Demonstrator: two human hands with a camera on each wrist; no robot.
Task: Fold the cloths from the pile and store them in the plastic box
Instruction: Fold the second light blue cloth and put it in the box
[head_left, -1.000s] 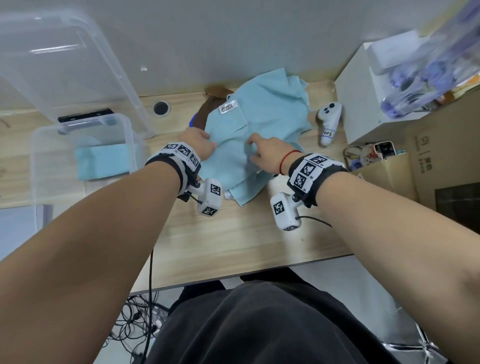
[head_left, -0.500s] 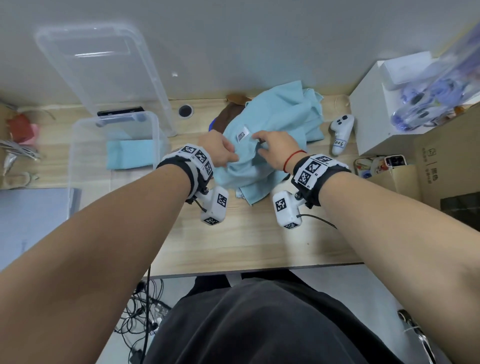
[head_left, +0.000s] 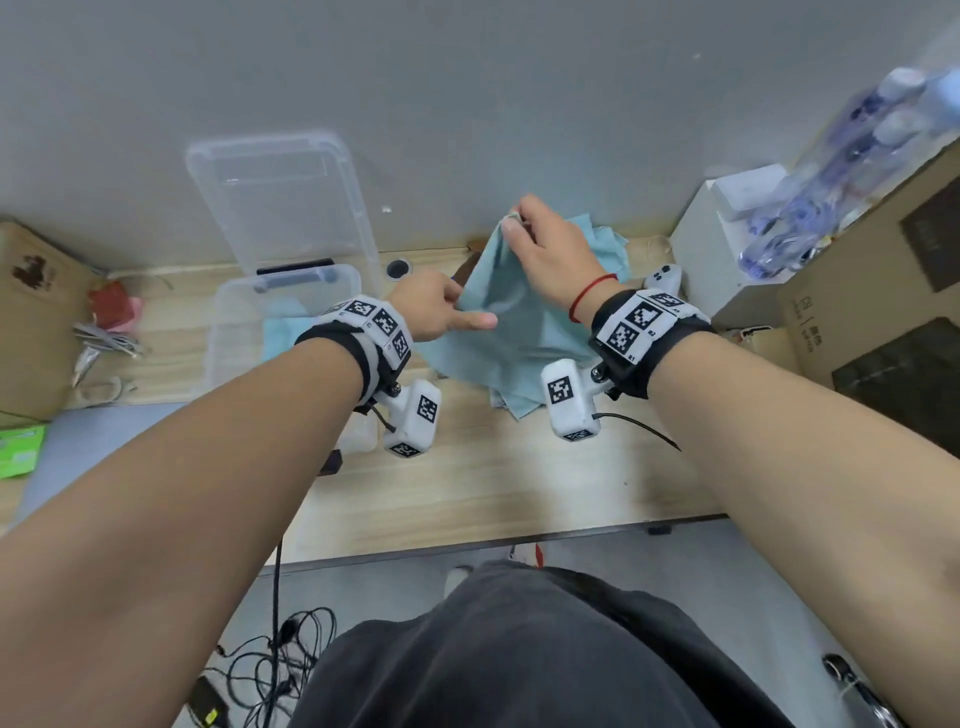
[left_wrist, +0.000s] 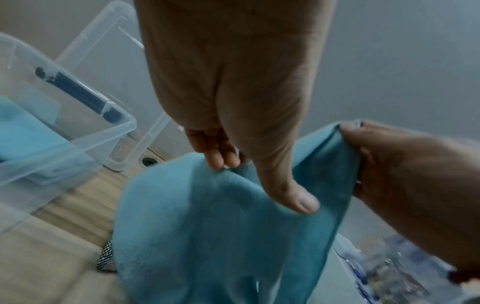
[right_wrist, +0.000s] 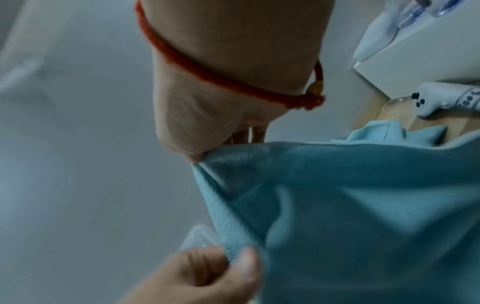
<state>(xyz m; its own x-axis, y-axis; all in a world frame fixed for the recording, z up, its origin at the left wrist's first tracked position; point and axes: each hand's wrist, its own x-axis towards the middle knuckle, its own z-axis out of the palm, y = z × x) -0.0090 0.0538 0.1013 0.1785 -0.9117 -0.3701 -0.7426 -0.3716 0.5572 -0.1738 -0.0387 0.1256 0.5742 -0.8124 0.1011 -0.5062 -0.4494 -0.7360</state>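
Since a second ago both my hands have lifted a blue cloth (head_left: 511, 322) off the pile (head_left: 605, 247). My right hand (head_left: 553, 254) fingers pinch its top corner, held high; my left hand (head_left: 434, 306) grips the lower edge between thumb and curled fingers. It hangs above the bench (head_left: 493, 483), beside the plastic box (head_left: 234, 317), which holds a folded cloth (head_left: 283, 332).

The right hand (right_wrist: 207, 123), a red cord (right_wrist: 207, 78) at its wrist, pinches a corner of the blue cloth (right_wrist: 363, 205). The left hand (right_wrist: 207, 277) pinches its edge below. A white controller (right_wrist: 441, 98) lies on the worktop (right_wrist: 428, 121).
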